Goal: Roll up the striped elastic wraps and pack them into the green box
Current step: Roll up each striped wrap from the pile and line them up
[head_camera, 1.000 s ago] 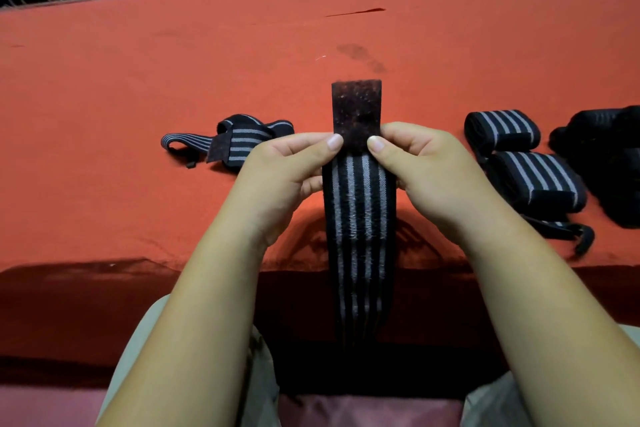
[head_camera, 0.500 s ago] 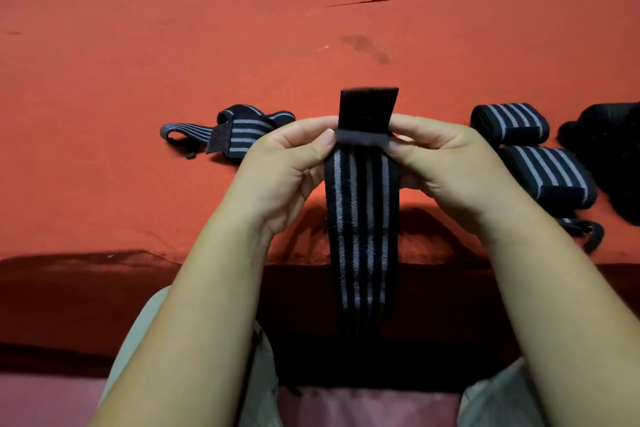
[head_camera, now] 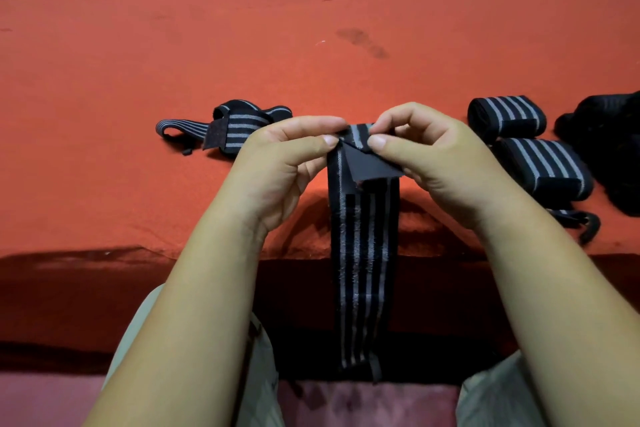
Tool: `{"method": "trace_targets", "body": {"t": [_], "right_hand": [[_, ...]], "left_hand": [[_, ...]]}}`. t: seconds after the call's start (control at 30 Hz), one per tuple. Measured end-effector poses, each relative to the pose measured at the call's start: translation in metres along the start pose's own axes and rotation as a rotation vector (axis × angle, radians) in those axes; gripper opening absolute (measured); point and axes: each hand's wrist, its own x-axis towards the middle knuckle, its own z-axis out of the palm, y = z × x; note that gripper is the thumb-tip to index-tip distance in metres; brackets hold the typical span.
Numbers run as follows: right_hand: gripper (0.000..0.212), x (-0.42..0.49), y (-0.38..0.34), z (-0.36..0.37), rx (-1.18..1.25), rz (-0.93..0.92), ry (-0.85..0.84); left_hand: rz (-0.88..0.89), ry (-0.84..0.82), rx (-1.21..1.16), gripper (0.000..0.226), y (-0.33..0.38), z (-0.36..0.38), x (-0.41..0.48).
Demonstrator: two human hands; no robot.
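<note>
Thumbs and forefingers of the left hand (head_camera: pixel 277 163) and right hand (head_camera: pixel 433 163) pinch the folded top of a striped elastic wrap (head_camera: pixel 363 253) — its length hanging past the near edge of the red table (head_camera: pixel 138 80) — while 2 rolled wraps (head_camera: pixel 505 116) lie just right.

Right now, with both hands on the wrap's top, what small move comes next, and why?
Probably roll the folded top one turn down. Left hand and right hand pinch the striped wrap at its top; its black end patch is folded over, and the rest hangs unrolled.
</note>
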Motion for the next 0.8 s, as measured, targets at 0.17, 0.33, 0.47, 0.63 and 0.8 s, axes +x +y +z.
{"method": "trace_targets", "body": {"t": [0.17, 0.33, 0.47, 0.63, 0.8], "right_hand": [[0.018, 0.001, 0.004, 0.002, -0.096, -0.062, 0.028], [0.034, 0.003, 0.011, 0.005, -0.078, -0.082, 0.002], [0.045, 0.005, 0.013, 0.004, -0.015, 0.003, 0.038], [0.026, -0.002, 0.010, -0.003, -0.158, 0.162, -0.155], [0.019, -0.004, 0.007, -0.007, -0.176, 0.212, -0.154]], "left_hand": [[-0.003, -0.024, -0.001, 0.025, -0.001, 0.000, 0.000], [0.032, -0.048, 0.221, 0.024, -0.009, 0.001, -0.002], [0.044, -0.035, 0.236, 0.022, -0.008, 0.002, 0.003], [0.135, 0.050, 0.362, 0.013, -0.009, 0.002, 0.005], [0.217, 0.061, 0.364, 0.009, -0.007, 0.006, 0.005]]}}
